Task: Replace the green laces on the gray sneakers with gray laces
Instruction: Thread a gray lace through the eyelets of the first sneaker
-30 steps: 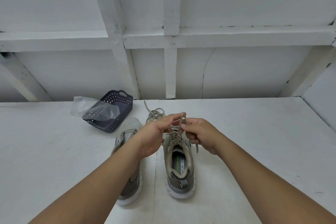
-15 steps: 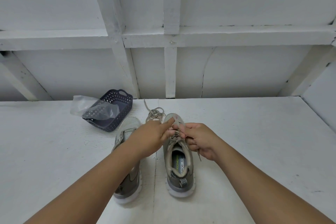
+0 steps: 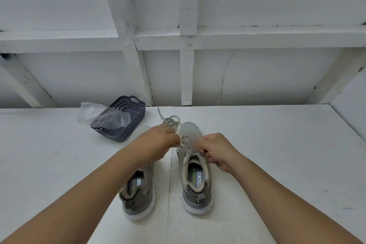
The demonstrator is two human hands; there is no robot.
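Note:
Two gray sneakers stand side by side on the white table, toes pointing away from me. The right sneaker has a pale gray lace threaded over its tongue. My left hand pinches one end of that lace just left of the shoe's toe. My right hand grips the other end at the shoe's right side, with a short tail hanging below my fist. The left sneaker is partly hidden under my left forearm. A loose pile of pale lace lies beyond the toes.
A dark blue perforated basket sits tilted at the back left with a clear plastic bag draped over it. The white table ends at a white framed wall behind.
Both hands have dropped lower and drawn apart, pulling the lace ends outward over the right sneaker. The shoes have not shifted.

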